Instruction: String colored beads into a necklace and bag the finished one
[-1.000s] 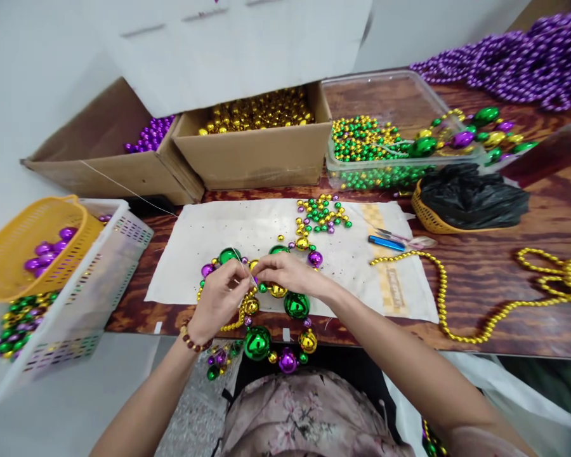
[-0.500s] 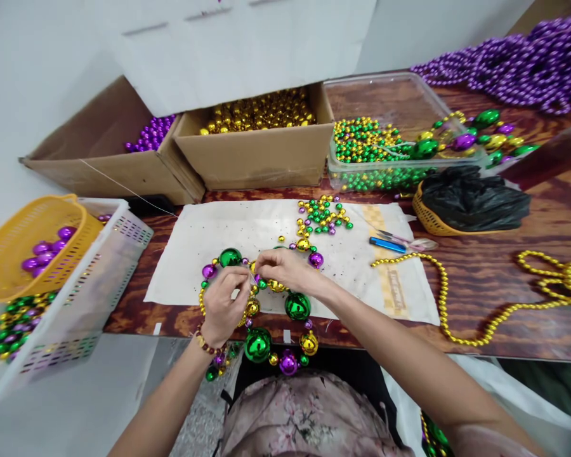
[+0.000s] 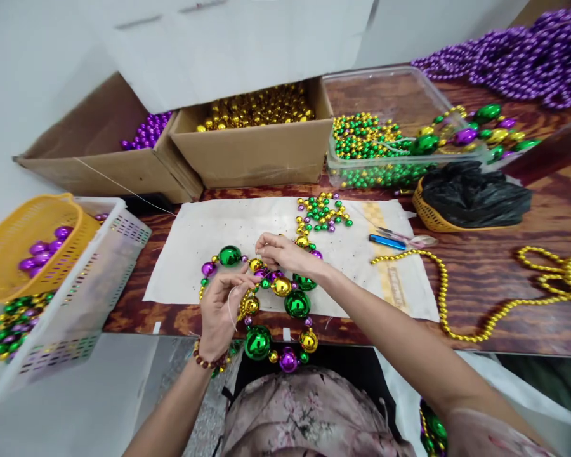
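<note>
My left hand [image 3: 223, 308] is closed in a pinch on a white string [image 3: 230, 310], whose loose end curves down over the fingers. Just right of it, my right hand [image 3: 288, 255] is also closed, thumb and fingertips together above the beads; what they hold is too small to make out. Beneath and between both hands lies a bead necklace of large green, gold and purple balls [image 3: 297, 304] with smaller beads between. Its front part hangs over the table edge, near a big green ball [image 3: 257, 343]. My right hand covers part of it.
Loose small beads [image 3: 324, 212] lie on the white cloth [image 3: 190, 247], with a blue cutter [image 3: 387, 241] to the right. A gold bead strand [image 3: 445, 298] crosses the table. Behind stand a cardboard box [image 3: 252, 155] of gold beads and a clear bin [image 3: 361, 164]. Baskets [image 3: 83, 254] stand left.
My hands have moved slightly apart, the right one up from the beads. My left hand has turned, and the white string now shows hanging over its fingers.
</note>
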{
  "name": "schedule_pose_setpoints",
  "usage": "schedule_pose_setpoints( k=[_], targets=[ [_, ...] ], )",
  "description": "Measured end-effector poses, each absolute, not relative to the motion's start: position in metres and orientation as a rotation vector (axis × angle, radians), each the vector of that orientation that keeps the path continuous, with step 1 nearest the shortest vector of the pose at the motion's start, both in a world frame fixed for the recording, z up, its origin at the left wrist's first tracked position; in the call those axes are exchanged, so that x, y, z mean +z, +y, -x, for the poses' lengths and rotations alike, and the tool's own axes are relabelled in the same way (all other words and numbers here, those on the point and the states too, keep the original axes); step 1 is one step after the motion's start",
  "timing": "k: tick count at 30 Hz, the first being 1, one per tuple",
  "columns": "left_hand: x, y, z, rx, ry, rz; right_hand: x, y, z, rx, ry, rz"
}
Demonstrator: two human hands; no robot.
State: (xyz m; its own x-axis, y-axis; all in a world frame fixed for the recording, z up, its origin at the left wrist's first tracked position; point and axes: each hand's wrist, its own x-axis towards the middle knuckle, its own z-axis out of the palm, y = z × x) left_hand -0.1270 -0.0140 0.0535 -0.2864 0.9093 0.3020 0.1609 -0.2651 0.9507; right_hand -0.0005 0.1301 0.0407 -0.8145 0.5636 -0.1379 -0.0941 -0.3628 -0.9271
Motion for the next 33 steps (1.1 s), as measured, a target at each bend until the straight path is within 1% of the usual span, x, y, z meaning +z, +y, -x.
schedule_pose_setpoints(
  k=[3,7,9,15,20,22,25,29,31,33],
  targets=[
    [0.056,-0.011,0.124,1.629,1.371,-1.272,0.044,0.131,-0.003,2.080,-1.701,0.571],
    [0.061,-0.010,0.126,1.487,1.397,-1.247,0.052,0.131,-0.010,1.787,-2.012,0.634],
    [0.062,-0.010,0.130,1.433,1.392,-1.205,0.053,0.130,-0.012,1.740,-2.034,0.642],
    [0.059,0.010,0.144,1.273,1.339,-0.884,0.055,0.121,-0.022,1.939,-1.732,0.560],
    [0.062,0.030,0.151,1.071,1.223,-0.730,0.061,0.117,-0.030,2.126,-1.292,0.610],
    [0.064,0.034,0.153,0.991,1.184,-0.702,0.061,0.120,-0.025,2.128,-1.202,0.643],
    [0.065,0.035,0.158,0.952,1.159,-0.708,0.061,0.125,-0.010,2.058,-1.238,0.686],
    [0.064,0.033,0.159,0.974,1.144,-0.768,0.066,0.133,0.017,1.852,-1.559,0.778],
    [0.065,0.032,0.157,0.988,1.148,-0.793,0.071,0.135,0.026,1.643,-1.848,0.814],
    [0.067,0.031,0.155,1.011,1.162,-0.805,0.077,0.135,0.027,1.324,-2.171,0.878]
  ],
)
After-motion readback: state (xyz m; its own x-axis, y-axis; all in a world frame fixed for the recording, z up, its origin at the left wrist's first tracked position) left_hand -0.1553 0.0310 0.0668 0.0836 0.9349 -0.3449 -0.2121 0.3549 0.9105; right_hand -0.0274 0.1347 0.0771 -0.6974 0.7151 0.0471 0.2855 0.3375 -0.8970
